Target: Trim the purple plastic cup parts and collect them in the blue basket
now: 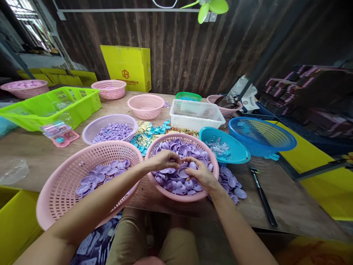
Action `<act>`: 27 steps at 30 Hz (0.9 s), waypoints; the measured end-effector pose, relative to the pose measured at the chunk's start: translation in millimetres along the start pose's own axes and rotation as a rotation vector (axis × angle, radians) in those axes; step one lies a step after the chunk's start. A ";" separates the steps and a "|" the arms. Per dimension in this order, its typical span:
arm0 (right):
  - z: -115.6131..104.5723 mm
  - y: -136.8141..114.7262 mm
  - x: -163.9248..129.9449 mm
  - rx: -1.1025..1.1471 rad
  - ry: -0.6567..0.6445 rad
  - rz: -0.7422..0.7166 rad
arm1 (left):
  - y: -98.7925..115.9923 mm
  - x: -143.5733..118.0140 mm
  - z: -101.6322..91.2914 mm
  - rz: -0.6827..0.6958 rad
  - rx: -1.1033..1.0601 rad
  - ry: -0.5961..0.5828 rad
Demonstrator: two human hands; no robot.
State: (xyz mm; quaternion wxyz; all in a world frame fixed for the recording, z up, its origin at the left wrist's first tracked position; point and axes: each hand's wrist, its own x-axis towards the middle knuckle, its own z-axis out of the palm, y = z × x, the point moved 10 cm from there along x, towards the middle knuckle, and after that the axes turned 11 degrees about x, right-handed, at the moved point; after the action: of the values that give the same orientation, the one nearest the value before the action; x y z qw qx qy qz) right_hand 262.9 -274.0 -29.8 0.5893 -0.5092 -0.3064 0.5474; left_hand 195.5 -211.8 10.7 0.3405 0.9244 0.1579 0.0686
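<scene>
Both hands work over a pink round basket (216,171) heaped with purple oval plastic pieces (179,186), shallow and dish-like. My left hand (164,159) is closed in a pinch above the heap; what lies between its fingertips is too small to make out. Facing it, my right hand (200,173) curls its fingers and thumb around a purple oval piece, its fingertips close to the left ones. On the left, beneath my left forearm, a larger pink basket (59,184) holds fewer of the same pieces. More purple pieces (233,184) lie loose on the table right of the middle basket.
A black-handled hammer-like tool (263,198) lies at right. Behind stand a lilac basket (86,129) of small purple parts, a white crate (193,121), a teal bowl (239,156) with clear parts and a blue basket (286,141). A lime crate (33,121) is at left.
</scene>
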 end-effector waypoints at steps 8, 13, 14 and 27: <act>-120.2 -35.5 -51.0 0.121 0.411 -0.196 | 75.1 8.6 28.1 -0.047 -0.112 0.300; -254.9 -26.5 -92.9 -0.254 0.946 -0.278 | 137.7 28.6 125.9 0.116 0.135 0.116; -269.4 -19.8 -95.4 -0.302 0.981 -0.274 | 140.3 35.2 146.4 0.123 0.207 0.072; -283.7 6.9 -95.3 -0.731 1.122 -0.442 | 79.0 87.4 201.1 -0.087 0.255 0.219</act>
State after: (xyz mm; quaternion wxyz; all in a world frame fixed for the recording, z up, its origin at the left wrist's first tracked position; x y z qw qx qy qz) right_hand 500.9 -441.1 -100.9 0.5471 -0.8056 -0.2168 -0.0684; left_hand 344.3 -361.1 -88.8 0.2039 0.9393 0.2415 0.1334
